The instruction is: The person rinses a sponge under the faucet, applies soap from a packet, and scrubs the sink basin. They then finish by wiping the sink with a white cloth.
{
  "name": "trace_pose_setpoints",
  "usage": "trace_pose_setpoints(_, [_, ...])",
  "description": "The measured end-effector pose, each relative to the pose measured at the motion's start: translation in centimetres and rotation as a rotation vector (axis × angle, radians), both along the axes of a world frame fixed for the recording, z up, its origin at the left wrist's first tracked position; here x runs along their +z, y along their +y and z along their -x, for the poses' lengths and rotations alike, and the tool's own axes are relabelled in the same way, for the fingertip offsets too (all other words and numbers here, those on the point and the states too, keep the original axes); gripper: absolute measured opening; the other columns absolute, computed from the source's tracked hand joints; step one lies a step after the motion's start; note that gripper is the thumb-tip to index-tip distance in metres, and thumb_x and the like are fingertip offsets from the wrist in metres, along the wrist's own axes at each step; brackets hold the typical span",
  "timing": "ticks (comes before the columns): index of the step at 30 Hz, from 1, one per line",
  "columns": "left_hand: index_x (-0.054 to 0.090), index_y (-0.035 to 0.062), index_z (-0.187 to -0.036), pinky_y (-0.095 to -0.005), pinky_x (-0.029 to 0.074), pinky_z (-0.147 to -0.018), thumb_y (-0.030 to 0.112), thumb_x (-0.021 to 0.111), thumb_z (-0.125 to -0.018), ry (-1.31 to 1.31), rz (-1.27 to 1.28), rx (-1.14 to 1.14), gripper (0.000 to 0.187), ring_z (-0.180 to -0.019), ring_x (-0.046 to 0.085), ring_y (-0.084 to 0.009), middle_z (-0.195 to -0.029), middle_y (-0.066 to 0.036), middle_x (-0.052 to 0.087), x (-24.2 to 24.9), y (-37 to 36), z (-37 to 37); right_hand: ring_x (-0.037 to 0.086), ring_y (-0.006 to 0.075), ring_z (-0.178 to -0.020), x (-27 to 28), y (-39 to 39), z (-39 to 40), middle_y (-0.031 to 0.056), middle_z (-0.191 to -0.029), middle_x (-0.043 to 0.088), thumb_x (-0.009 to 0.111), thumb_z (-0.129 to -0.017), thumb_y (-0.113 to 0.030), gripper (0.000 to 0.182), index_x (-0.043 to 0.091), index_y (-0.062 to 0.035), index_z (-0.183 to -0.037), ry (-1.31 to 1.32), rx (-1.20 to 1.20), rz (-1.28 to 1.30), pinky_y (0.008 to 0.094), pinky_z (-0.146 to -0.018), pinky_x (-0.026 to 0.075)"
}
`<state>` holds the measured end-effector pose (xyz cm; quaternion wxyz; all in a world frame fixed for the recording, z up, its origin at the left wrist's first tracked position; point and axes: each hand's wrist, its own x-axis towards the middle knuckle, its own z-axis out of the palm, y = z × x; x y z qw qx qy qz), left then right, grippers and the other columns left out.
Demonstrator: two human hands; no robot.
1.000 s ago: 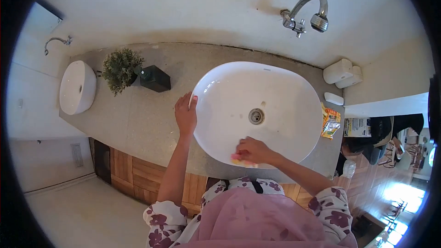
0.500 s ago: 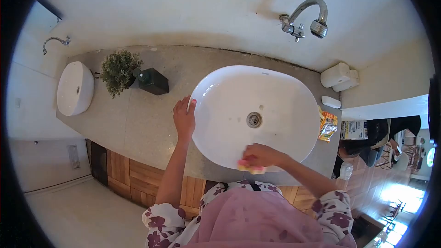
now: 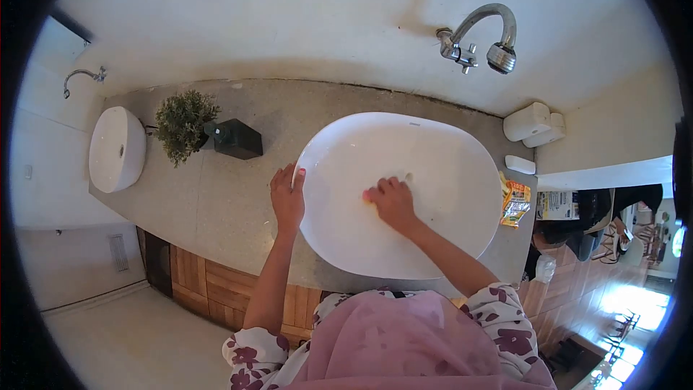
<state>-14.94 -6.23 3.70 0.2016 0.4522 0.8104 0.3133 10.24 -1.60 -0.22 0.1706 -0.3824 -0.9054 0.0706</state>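
A white oval washbasin [image 3: 455, 152] stands on the grey counter in front of me. My right hand [image 3: 393, 206] is inside it, over the middle of the bowl, closed on a sponge [image 3: 367, 196]. Only a small pink and yellow edge of the sponge shows beside my fingers; the rest is under the hand. The drain is hidden behind that hand. At the basin's left rim, my left hand [image 3: 287, 198] rests with fingers stretched out along the outer side and the thumb touching the edge. It holds nothing loose.
A chrome tap [image 3: 473, 43] juts from the wall above. Left on the counter are a dark green bottle [image 3: 238, 139], a potted plant [image 3: 184, 123] and a second basin [image 3: 108, 148]. A yellow packet [image 3: 515, 202], a white bar [image 3: 520, 165] and white rolls [image 3: 527, 121] lie right.
My right hand has moved with the sponge from the basin's near rim up to the middle of the bowl, covering the drain. My left hand stays at the left rim.
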Motion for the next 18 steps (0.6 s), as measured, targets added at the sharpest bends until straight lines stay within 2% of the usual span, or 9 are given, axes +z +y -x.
trace_pose_setpoints(2, [0.061, 0.0065, -0.122, -0.0453, 0.029, -0.109, 0.038, 0.048, -0.097, 0.005, -0.004, 0.005, 0.043, -0.128, 0.041, -0.0378, -0.128, -0.017, 0.057, -0.1, 0.0, 0.1, 0.052, 0.0234, -0.085, 0.2, 3.0, -0.1, 0.0036, -0.084, 0.054, 0.063, -0.078, -0.02, 0.008, 0.062, -0.0144, -0.084, -0.029, -0.044, -0.088, 0.0384, -0.065, 0.042])
trace_pose_setpoints(4, [0.061, 0.0049, -0.122, -0.0453, 0.029, -0.109, 0.038, 0.048, -0.096, -0.014, -0.004, -0.026, 0.044, -0.128, 0.042, -0.0378, -0.128, -0.017, 0.057, -0.2, 0.1, 0.3, 0.051, 0.024, -0.084, 0.7, 5.3, -0.1, 0.0037, -0.083, 0.054, 0.063, -0.078, -0.018, 0.007, 0.063, -0.0142, -0.085, 0.042, -0.25, -0.087, 0.0381, -0.068, 0.042])
trace_pose_setpoints(8, [0.061, 0.0037, -0.121, -0.0452, 0.03, -0.108, 0.038, 0.048, -0.096, -0.02, -0.03, -0.003, 0.045, -0.127, 0.042, -0.0381, -0.128, -0.018, 0.057, -0.2, 0.0, -0.1, 0.053, 0.0255, -0.088, 0.4, 4.1, -0.2, 0.0042, -0.086, 0.056, 0.063, -0.079, -0.018, 0.007, 0.063, -0.0138, -0.085, 0.091, -0.303, -0.051, 0.0394, -0.07, 0.045])
trace_pose_setpoints(12, [0.062, 0.0035, -0.121, -0.0451, 0.03, -0.108, 0.039, 0.048, -0.096, 0.006, -0.024, 0.006, 0.046, -0.127, 0.042, -0.0382, -0.127, -0.019, 0.057, -0.2, 0.0, -0.1, 0.055, 0.0271, -0.094, 0.4, -2.9, -2.5, 0.0039, -0.094, 0.059, 0.065, -0.08, -0.022, 0.013, 0.065, -0.015, -0.09, -0.132, 0.023, 0.368, 0.04, -0.076, 0.05])
trace_pose_setpoints(14, [0.062, 0.0035, -0.121, -0.045, 0.03, -0.108, 0.04, 0.047, -0.097, 0.007, -0.025, 0.005, 0.047, -0.127, 0.042, -0.0381, -0.128, -0.019, 0.057, -0.2, 0.0, 0.2, 0.055, 0.0258, -0.095, 3.6, -5.6, -4.0, 0.0051, -0.097, 0.057, 0.064, -0.081, -0.024, 0.014, 0.065, -0.0159, -0.093, -0.22, 0.034, 0.611, 0.04, -0.079, 0.05])
trace_pose_setpoints(18, [0.062, 0.0051, -0.122, -0.0447, 0.03, -0.108, 0.042, 0.048, -0.096, -0.013, -0.012, 0.0, 0.047, -0.127, 0.042, -0.0376, -0.128, -0.019, 0.057, 0.0, 0.0, 0.0, 0.055, 0.0253, -0.096, 5.4, -6.9, -7.5, 0.0043, -0.096, 0.058, 0.065, -0.081, -0.026, 0.015, 0.065, -0.0158, -0.092, -0.202, 0.064, 0.745, 0.0407, -0.077, 0.051])
